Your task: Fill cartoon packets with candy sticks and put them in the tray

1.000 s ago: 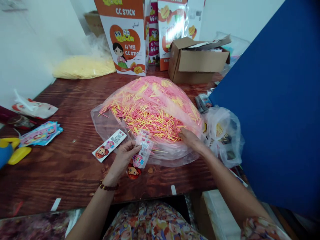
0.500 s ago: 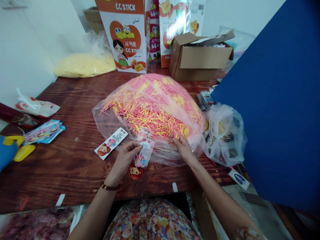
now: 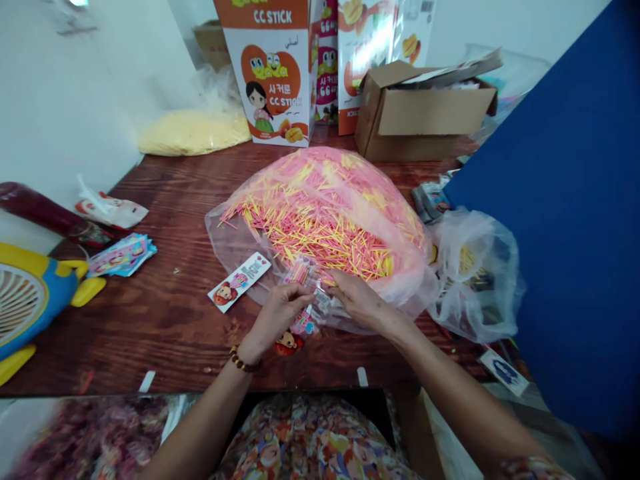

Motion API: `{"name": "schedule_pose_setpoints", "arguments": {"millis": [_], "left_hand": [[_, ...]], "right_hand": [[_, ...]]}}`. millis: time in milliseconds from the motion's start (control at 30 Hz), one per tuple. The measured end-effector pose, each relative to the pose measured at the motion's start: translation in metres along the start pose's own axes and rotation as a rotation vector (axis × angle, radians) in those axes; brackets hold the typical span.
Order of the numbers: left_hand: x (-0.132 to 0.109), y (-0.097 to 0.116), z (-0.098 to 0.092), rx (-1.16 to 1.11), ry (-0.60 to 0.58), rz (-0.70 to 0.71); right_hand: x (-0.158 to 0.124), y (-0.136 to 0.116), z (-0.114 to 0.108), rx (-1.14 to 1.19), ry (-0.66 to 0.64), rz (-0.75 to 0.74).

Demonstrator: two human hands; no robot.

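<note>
A big clear plastic bag (image 3: 330, 220) full of pink and yellow sticks lies in the middle of the wooden table (image 3: 165, 313). Just in front of it my left hand (image 3: 277, 317) pinches a small printed packet (image 3: 300, 320) with a cartoon face at its lower end. My right hand (image 3: 357, 300) has its fingers closed on the packet's top edge, touching the left hand's fingertips. A second, flat packet (image 3: 240, 290) lies on the table to the left of my hands.
Tall CC STICK cartons (image 3: 273, 67) and an open cardboard box (image 3: 425, 110) stand at the back. A blue board (image 3: 560, 200) walls off the right, a crumpled clear bag (image 3: 475, 273) beside it. At left lie a yellow-blue fan (image 3: 30, 300) and more packets (image 3: 120, 257).
My right hand came out of the stick pile and moved left to meet the left hand at the packet. The view shifted a little to the left.
</note>
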State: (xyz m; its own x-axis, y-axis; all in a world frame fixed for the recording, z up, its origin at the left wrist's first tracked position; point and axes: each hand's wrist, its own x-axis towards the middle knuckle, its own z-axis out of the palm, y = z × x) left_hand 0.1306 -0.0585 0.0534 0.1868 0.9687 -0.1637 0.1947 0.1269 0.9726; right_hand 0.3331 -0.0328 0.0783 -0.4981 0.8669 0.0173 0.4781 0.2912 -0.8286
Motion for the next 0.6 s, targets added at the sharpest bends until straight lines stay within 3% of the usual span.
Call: {"name": "schedule_pose_setpoints", "arguments": {"millis": [233, 433, 500, 600], "left_hand": [[-0.007, -0.009, -0.006, 0.011, -0.027, 0.011], [-0.030, -0.027, -0.015, 0.297, 0.215, 0.083], [-0.039, -0.034, -0.019, 0.405, 0.282, 0.097], [-0.047, -0.044, -0.026, 0.540, 0.291, 0.191]], "right_hand": [[0.005, 0.005, 0.006, -0.048, -0.076, 0.012], [0.011, 0.023, 0.047, -0.035, -0.123, -0.134], [0.011, 0.025, 0.059, -0.098, -0.131, -0.129], [0.008, 0.025, 0.064, -0.163, -0.132, -0.071]]}}
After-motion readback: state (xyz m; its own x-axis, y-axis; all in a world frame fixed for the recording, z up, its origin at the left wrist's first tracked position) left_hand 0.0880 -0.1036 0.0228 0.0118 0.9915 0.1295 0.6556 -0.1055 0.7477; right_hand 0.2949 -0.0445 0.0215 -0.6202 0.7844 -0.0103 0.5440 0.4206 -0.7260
